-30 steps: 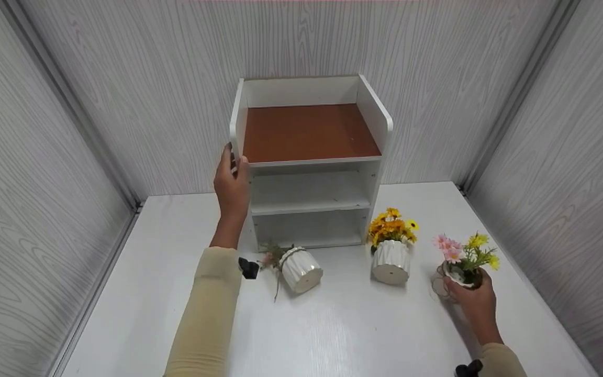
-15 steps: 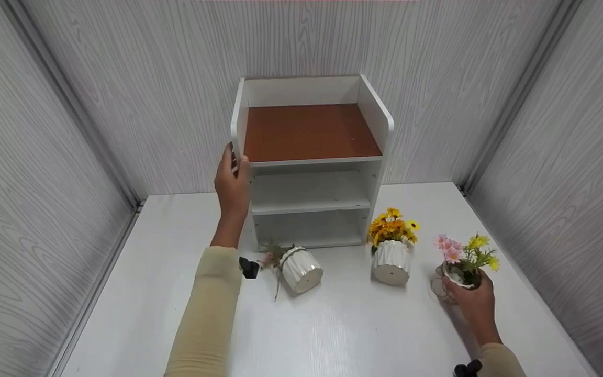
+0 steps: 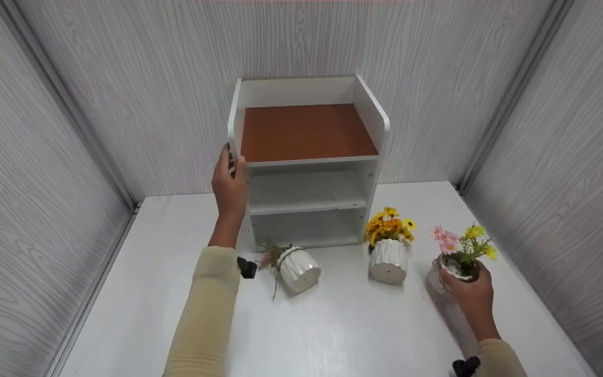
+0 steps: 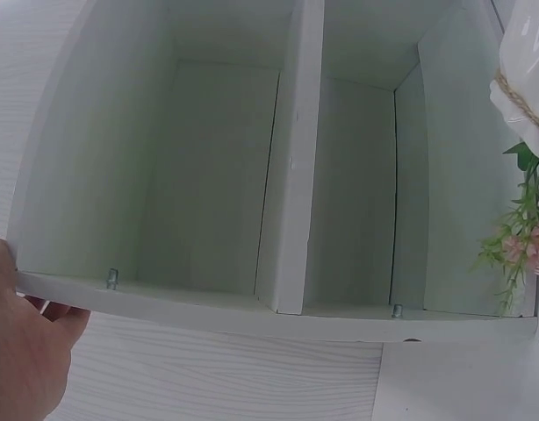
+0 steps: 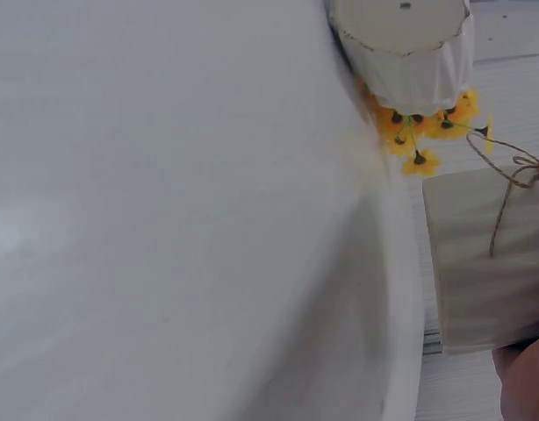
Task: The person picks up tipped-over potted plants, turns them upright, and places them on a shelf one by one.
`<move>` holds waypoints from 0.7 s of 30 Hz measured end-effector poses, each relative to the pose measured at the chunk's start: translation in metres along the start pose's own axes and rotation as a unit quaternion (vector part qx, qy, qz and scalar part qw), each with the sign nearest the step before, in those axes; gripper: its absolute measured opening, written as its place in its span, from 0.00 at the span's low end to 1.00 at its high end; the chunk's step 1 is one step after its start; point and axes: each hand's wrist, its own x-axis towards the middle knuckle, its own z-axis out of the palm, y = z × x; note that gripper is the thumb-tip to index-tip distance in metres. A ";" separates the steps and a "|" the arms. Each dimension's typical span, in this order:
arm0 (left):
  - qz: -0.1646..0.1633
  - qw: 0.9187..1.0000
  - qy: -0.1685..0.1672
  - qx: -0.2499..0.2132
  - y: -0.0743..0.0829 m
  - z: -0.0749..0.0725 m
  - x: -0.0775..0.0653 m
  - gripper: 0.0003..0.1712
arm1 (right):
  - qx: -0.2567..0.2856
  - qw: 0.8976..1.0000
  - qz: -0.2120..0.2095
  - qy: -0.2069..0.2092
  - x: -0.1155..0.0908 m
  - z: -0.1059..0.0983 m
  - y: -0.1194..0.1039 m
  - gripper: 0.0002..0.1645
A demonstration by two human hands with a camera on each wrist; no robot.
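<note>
My left hand [image 3: 230,188] grips the front edge of the left side panel of a small white shelf unit [image 3: 309,210], thumb inside and fingers outside. In the left wrist view the hand [image 4: 28,360] holds that same edge near a corner. At the right, my right hand [image 3: 472,293] grips a white flowerpot [image 3: 437,280] of pink and yellow artificial flowers [image 3: 464,245]. Twine is tied round this pot, seen closer in the right wrist view as a pale ribbed pot [image 5: 485,263]. The right fingers behind it are partly hidden.
A white pot [image 3: 388,262] of orange-yellow flowers lies on its side by the shelf's right front corner. Another twine-tied pot [image 3: 300,270] with small pink flowers lies tipped before the shelf. Grey wood-grain walls [image 3: 553,173] surround the white table [image 3: 327,335].
My right hand and the pot with pink and yellow flowers have risen slightly. The left hand keeps its grip on the shelf. The head view has shifted a little.
</note>
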 end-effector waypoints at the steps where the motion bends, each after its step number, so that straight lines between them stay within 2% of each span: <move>1: 0.001 1.000 0.000 0.000 0.000 0.000 0.000 0.34 | -0.002 1.000 -0.007 0.001 -0.001 0.001 -0.005 0.70; 11: -0.003 1.000 -0.005 -0.003 -0.001 -0.001 0.000 0.35 | -0.012 0.998 -0.053 0.013 -0.018 0.012 -0.064 0.68; 21: -0.005 1.000 -0.006 -0.011 -0.001 -0.002 0.000 0.34 | 0.000 0.996 -0.092 -0.008 -0.034 0.024 -0.115 0.63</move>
